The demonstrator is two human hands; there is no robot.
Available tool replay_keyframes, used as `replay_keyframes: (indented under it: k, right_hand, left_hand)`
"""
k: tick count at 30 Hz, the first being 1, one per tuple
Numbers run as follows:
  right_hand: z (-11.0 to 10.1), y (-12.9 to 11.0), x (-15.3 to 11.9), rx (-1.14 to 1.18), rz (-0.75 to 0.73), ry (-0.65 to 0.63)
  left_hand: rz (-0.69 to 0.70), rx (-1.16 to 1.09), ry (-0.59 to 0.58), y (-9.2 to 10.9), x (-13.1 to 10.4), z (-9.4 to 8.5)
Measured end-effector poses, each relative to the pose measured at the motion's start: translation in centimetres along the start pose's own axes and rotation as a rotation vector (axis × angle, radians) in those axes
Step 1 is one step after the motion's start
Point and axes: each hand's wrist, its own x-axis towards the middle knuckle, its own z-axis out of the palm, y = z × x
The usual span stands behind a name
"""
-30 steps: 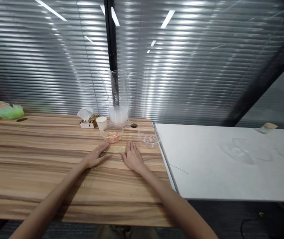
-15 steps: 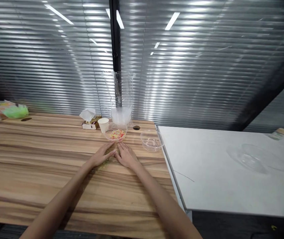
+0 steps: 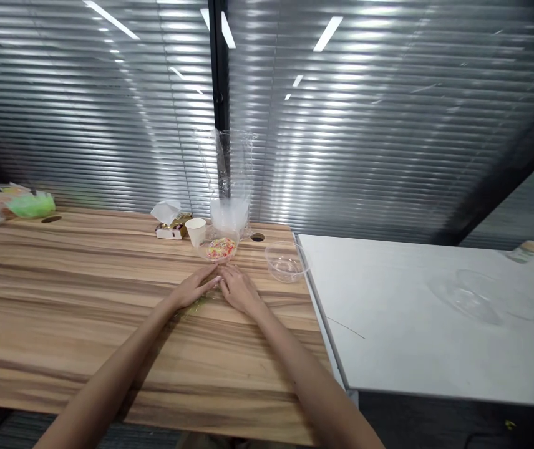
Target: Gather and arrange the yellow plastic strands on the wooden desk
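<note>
My left hand [image 3: 194, 289] and my right hand [image 3: 237, 289] lie low over the wood table, fingertips nearly meeting, fingers stretched out. Beneath and beside them is a thin, shiny clear and gold-green material [image 3: 196, 305], mostly hidden by my left hand. Just beyond the fingertips stands a clear bowl with small red and yellow pieces [image 3: 221, 248]. A white paper cup [image 3: 196, 231] is behind it to the left. To the right sits a clear bowl [image 3: 286, 265], with nothing visible inside.
Behind stand a tissue box [image 3: 170, 229] and a tall clear bag with stacked white cups or bowls [image 3: 229, 215]. Coloured bags [image 3: 30, 204] lie far left. Clear lids [image 3: 475, 298] and a small container [image 3: 529, 251] rest on the white table [image 3: 402, 355].
The view has shifted slightly. My hands stay close together in nearly the same place, with the fingertips a little closer to each other.
</note>
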Motion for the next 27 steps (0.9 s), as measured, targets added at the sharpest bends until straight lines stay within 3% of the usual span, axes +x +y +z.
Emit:
replay_keyframes:
  k: [5, 13, 27]
  right_hand:
    - [0.2, 0.7, 0.9, -0.052, 0.172, 0.04]
    - [0.9, 2.1, 2.2, 0.023, 0.176, -0.112]
    - [0.8, 2.2, 1.5, 0.207, -0.135, -0.103]
  left_hand:
    - [0.013, 0.07, 0.001, 0.4, -0.2, -0.1]
    - [0.036, 0.027, -0.013, 1.7, -0.4, -0.7]
    - [0.031, -0.153, 0.032, 1.3, -0.7, -1.1]
